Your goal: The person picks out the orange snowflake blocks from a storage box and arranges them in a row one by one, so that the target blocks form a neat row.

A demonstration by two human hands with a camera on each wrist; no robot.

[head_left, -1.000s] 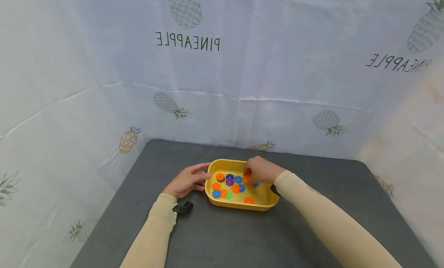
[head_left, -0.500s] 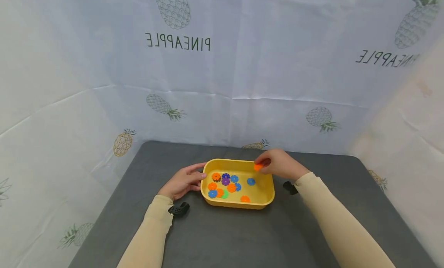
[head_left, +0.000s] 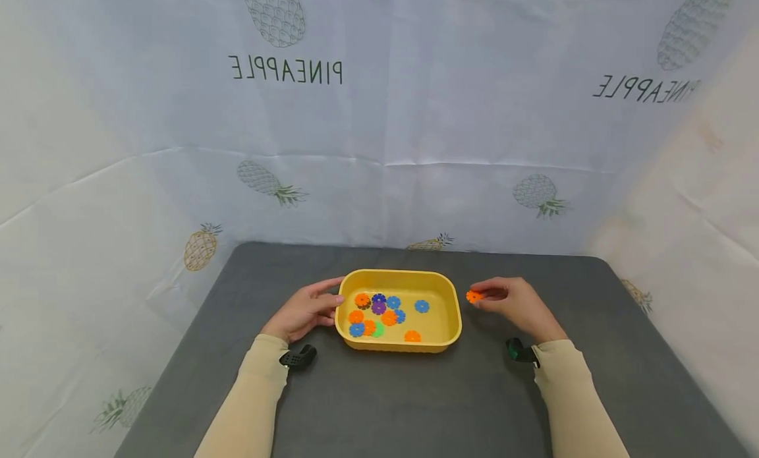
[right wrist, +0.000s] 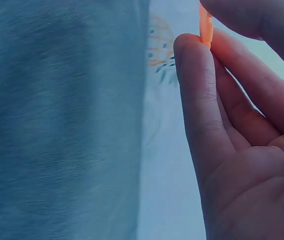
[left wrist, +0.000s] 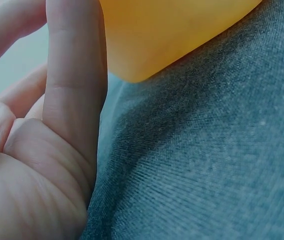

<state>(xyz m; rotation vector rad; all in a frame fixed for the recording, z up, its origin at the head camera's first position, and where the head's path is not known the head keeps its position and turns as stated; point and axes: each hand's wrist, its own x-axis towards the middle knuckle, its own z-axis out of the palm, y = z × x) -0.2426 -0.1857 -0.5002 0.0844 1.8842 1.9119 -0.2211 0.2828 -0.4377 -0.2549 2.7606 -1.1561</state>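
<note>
My right hand (head_left: 514,304) pinches an orange notched plastic disc (head_left: 474,296) between thumb and fingertips, just off the right end of a yellow plastic basket (head_left: 441,316). In the right wrist view the orange disc (right wrist: 206,27) shows edge-on between the fingertips. My left hand (head_left: 304,310) touches the basket's left end with thumb and fingers fairly straight. Up close in the left wrist view, the thumb (left wrist: 76,60) lies alongside the yellow wall (left wrist: 156,35). Inside the basket, several blue, orange, purple and green discs lie mostly on the left; a blue disc (head_left: 421,306) lies apart on the right.
The basket stands on a dark grey cloth-covered table (head_left: 379,405). A white curtain (head_left: 379,115) with pineapple prints hangs behind and at both sides. Each wrist wears a black band, such as the left band (head_left: 299,358).
My right hand has lifted the orange disc out of the basket and carried it right, past the rim. The left hand stays at the basket's left end. The head view has shifted slightly.
</note>
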